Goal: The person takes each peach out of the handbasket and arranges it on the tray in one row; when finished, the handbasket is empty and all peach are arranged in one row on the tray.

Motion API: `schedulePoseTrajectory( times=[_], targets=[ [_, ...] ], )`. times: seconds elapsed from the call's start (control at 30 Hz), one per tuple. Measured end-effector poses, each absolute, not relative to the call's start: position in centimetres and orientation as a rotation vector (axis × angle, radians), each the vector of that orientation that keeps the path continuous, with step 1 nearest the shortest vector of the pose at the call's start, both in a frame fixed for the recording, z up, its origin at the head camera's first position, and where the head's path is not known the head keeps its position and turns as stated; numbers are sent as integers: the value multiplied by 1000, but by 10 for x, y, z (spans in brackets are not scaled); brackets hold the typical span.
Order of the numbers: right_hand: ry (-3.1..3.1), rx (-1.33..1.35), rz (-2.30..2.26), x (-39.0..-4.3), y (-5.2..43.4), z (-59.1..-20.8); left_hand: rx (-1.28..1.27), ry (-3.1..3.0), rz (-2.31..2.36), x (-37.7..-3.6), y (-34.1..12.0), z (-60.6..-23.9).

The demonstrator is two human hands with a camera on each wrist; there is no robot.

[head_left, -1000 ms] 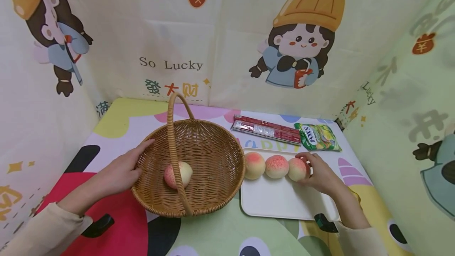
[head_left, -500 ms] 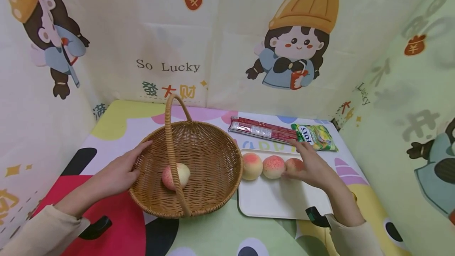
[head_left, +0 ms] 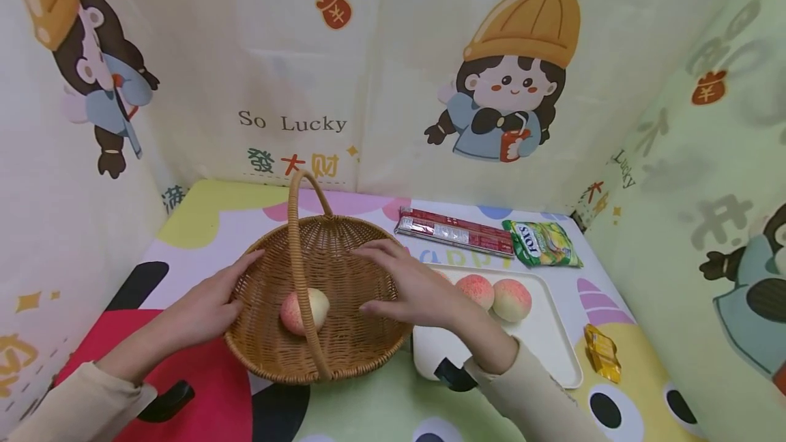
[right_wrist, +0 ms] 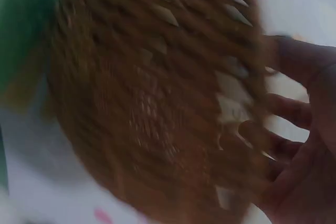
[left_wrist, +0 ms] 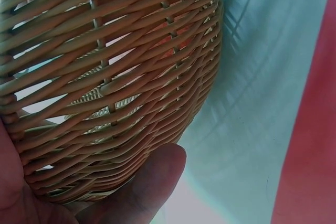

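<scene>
A round brown wicker basket (head_left: 344,353) with a tall arched handle (head_left: 297,237) stands on the table, one peach (head_left: 316,309) lying inside. My left hand (head_left: 199,309) rests over the basket's left rim, index finger and thumb extended; its other fingers are hidden. A thumb (left_wrist: 157,177) lies by the woven wall in the left wrist view. My right hand (head_left: 420,285) reaches across the right rim with spread fingers, holding nothing. Beside the basket, a white tray (head_left: 540,353) bears a peach (head_left: 475,290), another peach (head_left: 512,300) and a third, mostly behind my right hand.
Behind the tray lie long red-and-silver packets (head_left: 454,230) and a green FOX'S bag (head_left: 543,244). A small yellow wrapped packet (head_left: 602,353) lies right of the tray. Printed cloth walls (head_left: 393,87) enclose the table at the back and sides.
My right hand has left the rightmost peach and moved left over the basket's right rim. The small yellow packet has come into full view. My left hand stays at the left rim.
</scene>
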State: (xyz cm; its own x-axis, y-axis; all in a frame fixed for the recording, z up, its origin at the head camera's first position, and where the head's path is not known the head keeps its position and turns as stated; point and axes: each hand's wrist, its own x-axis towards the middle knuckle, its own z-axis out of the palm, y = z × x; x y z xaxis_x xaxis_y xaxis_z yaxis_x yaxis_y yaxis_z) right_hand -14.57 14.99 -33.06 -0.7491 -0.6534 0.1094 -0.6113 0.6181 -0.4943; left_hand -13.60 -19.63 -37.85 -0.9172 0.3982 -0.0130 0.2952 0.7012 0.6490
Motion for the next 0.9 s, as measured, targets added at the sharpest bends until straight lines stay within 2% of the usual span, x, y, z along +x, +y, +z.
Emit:
schedulePoseTrajectory(
  times=[0.17,0.37,0.7,0.9],
  targets=[
    [2636,-1195,-554,-146,112,-348,563,2735,1030,-136,-197,-380],
    [2550,-1210,-315,-145,86,-362,559,2736,1032,-136,-198,-380],
    [2538,-1263,-438,-146,78,-368,573,2769,993,-136,-198,-378],
    [2611,-1234,-361,-145,76,-369,575,2760,994,-136,-198,-380]
  ],
)
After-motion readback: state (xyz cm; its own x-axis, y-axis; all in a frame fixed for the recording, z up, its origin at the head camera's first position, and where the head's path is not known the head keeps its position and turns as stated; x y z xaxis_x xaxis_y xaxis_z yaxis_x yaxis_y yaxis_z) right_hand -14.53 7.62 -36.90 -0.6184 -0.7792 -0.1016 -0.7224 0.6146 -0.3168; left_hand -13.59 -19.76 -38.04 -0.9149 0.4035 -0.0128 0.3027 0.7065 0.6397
